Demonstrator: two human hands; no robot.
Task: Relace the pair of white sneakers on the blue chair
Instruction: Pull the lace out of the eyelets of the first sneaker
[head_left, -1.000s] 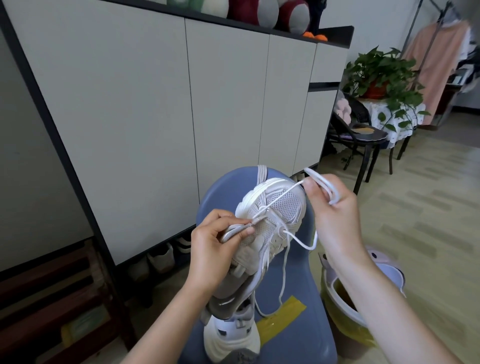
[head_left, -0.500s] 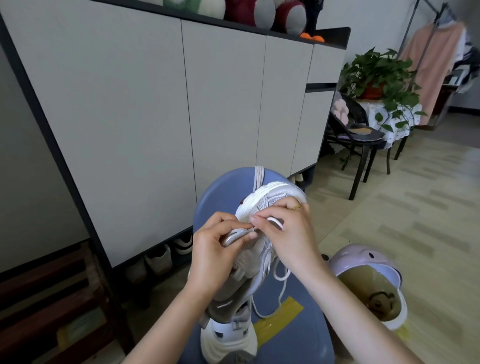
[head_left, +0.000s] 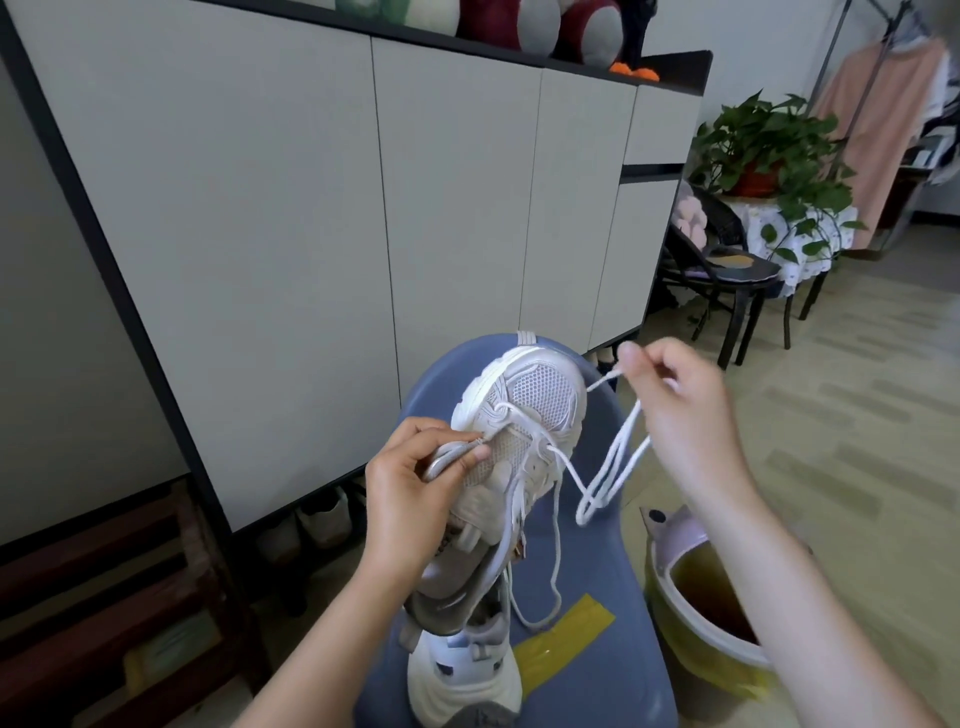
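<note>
— While the left hand (head_left: 415, 483) grips the white sneaker (head_left: 519, 431) by its side, toe tipped toward twelve o'clock over the blue chair (head_left: 613, 587), why is the shoe lifted?

— Probably to expose the eyelets. The right hand (head_left: 680, 400), at two o'clock, pinches the lace (head_left: 608, 467) and draws it taut. The second sneaker (head_left: 462, 680) stands at six.

The blue chair (head_left: 587, 597) carries a white sneaker (head_left: 462, 680) at its near edge and a yellow tape strip (head_left: 563, 642).
</note>
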